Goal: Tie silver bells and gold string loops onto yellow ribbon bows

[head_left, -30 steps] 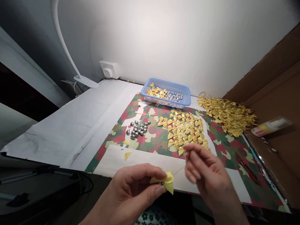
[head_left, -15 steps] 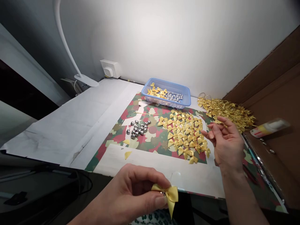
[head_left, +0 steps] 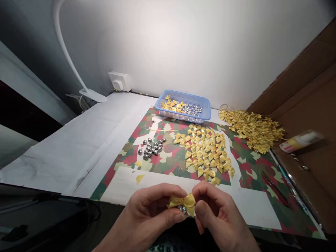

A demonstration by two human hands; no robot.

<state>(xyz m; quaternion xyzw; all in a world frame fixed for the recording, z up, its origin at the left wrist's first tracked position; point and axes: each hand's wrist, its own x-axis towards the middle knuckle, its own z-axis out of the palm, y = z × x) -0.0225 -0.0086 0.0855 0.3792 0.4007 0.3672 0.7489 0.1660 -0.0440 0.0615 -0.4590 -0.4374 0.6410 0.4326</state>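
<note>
Between the thumb and fingers of my left hand point(head_left: 154, 210) is a yellow ribbon bow point(head_left: 187, 200), with a shiny silver bell point(head_left: 182, 209) just below its knot. My right hand point(head_left: 216, 213) is closed at the bow's right side, thumb and forefinger brought together. Whatever those fingertips pinch is hidden or too small to name. Beyond the hands, many yellow bows point(head_left: 206, 154) lie in rows on a camouflage-patterned sheet point(head_left: 168, 168). A cluster of loose silver bells point(head_left: 152, 149) sits to their left.
At the back stands a blue plastic basket point(head_left: 208, 115) containing bows and silver bells. A heap of gold bows point(head_left: 253, 129) lies at the right, near a small bottle point(head_left: 299, 141) and tweezers point(head_left: 275, 189). A white lamp point(head_left: 93, 95) is on the left, with cardboard point(head_left: 309, 105) along the right.
My right hand has come from beside the gold heap, down and left, to the bow. My left hand still holds the bow, now tilted so the bell shows more.
</note>
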